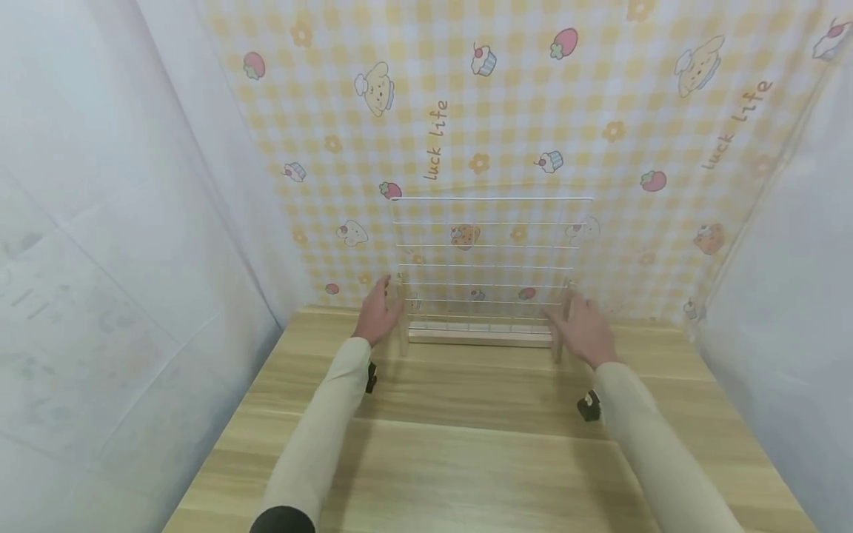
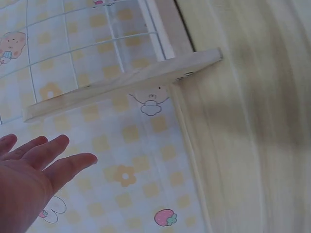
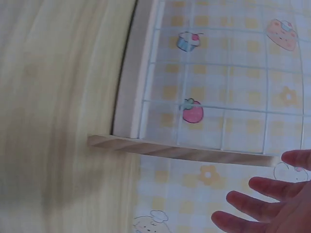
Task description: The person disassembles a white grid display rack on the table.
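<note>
A white wire grid panel (image 1: 491, 198) stands upright near the back of the table in a pale wooden base with a crossbar (image 1: 480, 337). My left hand (image 1: 378, 314) is beside the left wooden side piece (image 1: 403, 337). In the left wrist view, its fingers (image 2: 67, 167) are spread and extended, apart from the wood. On the other side, my right hand (image 1: 586, 332) is at the right wooden side piece (image 1: 558, 344). Its fingers (image 3: 255, 204) are straight, and one fingertip is right at the end of that piece in the right wrist view.
The wood-grain table (image 1: 460, 474) runs back to a yellow checked cloth (image 1: 506, 111) behind the rack. White sheets hang at the left (image 1: 120, 259) and right (image 1: 786, 296). Dark devices sit at both wrists.
</note>
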`<state>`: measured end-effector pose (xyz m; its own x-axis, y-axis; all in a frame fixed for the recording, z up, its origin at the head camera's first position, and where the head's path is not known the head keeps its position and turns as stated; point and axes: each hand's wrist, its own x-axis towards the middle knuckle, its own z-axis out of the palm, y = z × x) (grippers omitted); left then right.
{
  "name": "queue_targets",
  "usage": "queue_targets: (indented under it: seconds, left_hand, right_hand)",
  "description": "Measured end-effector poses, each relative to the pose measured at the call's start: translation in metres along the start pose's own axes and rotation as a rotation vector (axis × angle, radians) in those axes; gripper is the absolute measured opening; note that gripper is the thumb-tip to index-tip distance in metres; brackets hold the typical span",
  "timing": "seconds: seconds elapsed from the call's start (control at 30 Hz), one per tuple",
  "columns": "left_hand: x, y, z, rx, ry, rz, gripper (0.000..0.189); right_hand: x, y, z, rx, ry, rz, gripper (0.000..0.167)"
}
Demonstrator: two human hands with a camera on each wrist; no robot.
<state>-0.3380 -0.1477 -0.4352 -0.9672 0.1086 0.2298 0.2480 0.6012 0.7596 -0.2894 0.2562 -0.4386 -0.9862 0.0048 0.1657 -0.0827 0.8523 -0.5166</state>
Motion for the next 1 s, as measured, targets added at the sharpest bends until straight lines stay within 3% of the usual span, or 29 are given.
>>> queue_targets:
  seconds: [0.2, 0.57, 1.0]
  left_hand:
    - [0.017, 0.01, -0.002, -0.032, -0.024, -0.053, 0.063]
    - [0.023, 0.003, 0.005, -0.067, -0.078, -0.144, 0.058]
    - [0.026, 0.006, 0.005, -0.095, -0.05, -0.121, 0.052]
  right_hand:
    - [0.016, -0.009, -0.021, 0.109, -0.022, 0.028, 0.099]
    - [0.029, -0.02, -0.027, 0.153, -0.132, 0.016, 0.083]
    - [0.031, -0.014, -0.028, 0.091, -0.177, 0.034, 0.085]
